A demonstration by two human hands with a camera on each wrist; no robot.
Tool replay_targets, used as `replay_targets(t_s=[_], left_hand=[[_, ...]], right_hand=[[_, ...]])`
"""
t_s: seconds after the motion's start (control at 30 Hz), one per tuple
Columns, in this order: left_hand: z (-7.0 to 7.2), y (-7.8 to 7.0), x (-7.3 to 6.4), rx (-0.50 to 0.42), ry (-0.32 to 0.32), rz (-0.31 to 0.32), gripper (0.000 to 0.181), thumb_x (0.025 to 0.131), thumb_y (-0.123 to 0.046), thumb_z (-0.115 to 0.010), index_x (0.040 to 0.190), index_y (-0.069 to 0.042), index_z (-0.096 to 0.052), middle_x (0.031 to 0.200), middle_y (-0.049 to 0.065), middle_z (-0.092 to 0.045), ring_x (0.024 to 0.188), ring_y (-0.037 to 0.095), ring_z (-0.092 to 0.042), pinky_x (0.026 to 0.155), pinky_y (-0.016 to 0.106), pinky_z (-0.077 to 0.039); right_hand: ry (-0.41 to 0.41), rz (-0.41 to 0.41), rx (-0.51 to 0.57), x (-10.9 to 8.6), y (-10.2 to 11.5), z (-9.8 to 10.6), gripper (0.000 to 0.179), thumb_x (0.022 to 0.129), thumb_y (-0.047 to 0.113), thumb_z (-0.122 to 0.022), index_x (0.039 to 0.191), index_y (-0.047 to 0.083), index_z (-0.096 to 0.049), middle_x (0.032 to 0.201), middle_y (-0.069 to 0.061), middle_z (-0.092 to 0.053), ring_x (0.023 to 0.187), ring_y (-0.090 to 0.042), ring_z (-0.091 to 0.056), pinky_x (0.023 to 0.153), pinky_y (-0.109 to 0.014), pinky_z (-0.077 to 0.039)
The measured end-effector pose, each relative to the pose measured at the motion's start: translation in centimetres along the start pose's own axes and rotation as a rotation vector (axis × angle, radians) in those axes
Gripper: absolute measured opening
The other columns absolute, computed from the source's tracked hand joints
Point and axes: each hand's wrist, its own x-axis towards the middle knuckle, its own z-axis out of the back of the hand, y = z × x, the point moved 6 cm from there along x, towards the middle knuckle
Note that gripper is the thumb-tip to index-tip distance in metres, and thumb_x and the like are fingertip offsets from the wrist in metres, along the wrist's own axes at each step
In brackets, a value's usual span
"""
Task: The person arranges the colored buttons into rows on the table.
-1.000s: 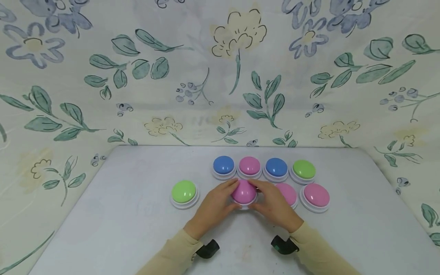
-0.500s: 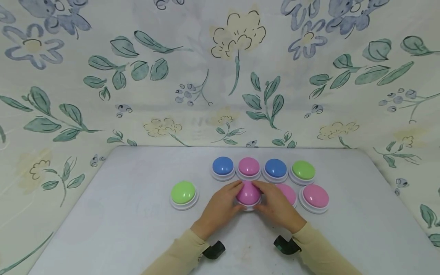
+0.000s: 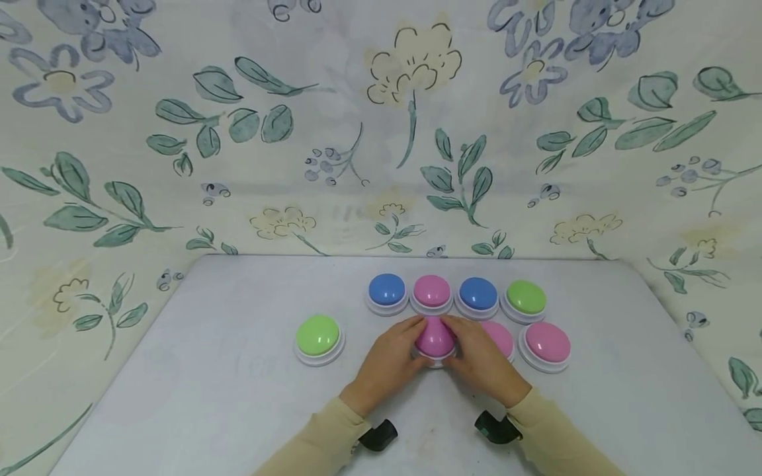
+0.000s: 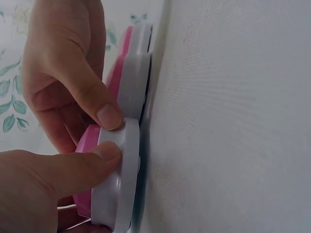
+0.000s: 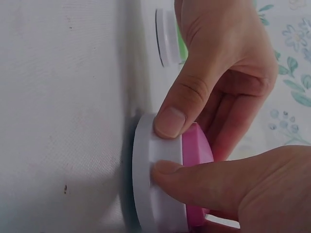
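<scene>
Between my two hands is a pink push button (image 3: 435,338) with a round white base (image 5: 160,194). My left hand (image 3: 389,354) grips its left side, thumb on the white rim and fingers around the back. From the right, my right hand (image 3: 485,362) holds it the same way, its thumb also pressed on the rim. In the left wrist view both thumbs sit close together on the white base (image 4: 114,189), which stands very close over the table. Just right of it, another pink button (image 3: 497,338) is partly covered by my right hand.
Behind the hands runs a row: a blue button (image 3: 387,291), a pink button (image 3: 431,292), a second blue button (image 3: 478,294) and a green button (image 3: 526,297). A pink button (image 3: 548,344) ends the front row. Another green button (image 3: 318,337) stands alone on the white table (image 3: 208,396).
Both hands have kept hold of the pink button while it slid a little to the right, closer to the neighbouring pink one. The other buttons have stayed in place.
</scene>
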Motion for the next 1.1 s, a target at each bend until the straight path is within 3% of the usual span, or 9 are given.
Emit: replay_targets(t_s=[0.7, 1.1], left_hand=[[-0.31, -0.07, -0.14, 0.018, 0.019, 0.021, 0.063, 0.080, -0.018, -0.087, 0.133, 0.005, -0.061, 0.138, 0.017, -0.060, 0.127, 0.028, -0.058, 0.107, 0.037, -0.047], [0.22, 0.54, -0.10, -0.055, 0.060, 0.018, 0.064, 0.083, -0.018, -0.084, 0.137, 0.003, -0.058, 0.139, 0.015, -0.060, 0.130, 0.026, -0.057, 0.109, 0.037, -0.045]], right_hand=[[0.021, -0.038, -0.034, -0.17, 0.21, -0.49, 0.068, 0.079, -0.004, -0.081, 0.139, -0.010, -0.050, 0.136, -0.024, -0.057, 0.129, -0.039, -0.052, 0.104, -0.048, -0.049], [0.007, -0.016, -0.013, -0.22, 0.21, -0.83, 0.073, 0.079, -0.001, -0.082, 0.143, -0.008, -0.046, 0.140, -0.022, -0.054, 0.131, -0.039, -0.049, 0.105, -0.050, -0.048]])
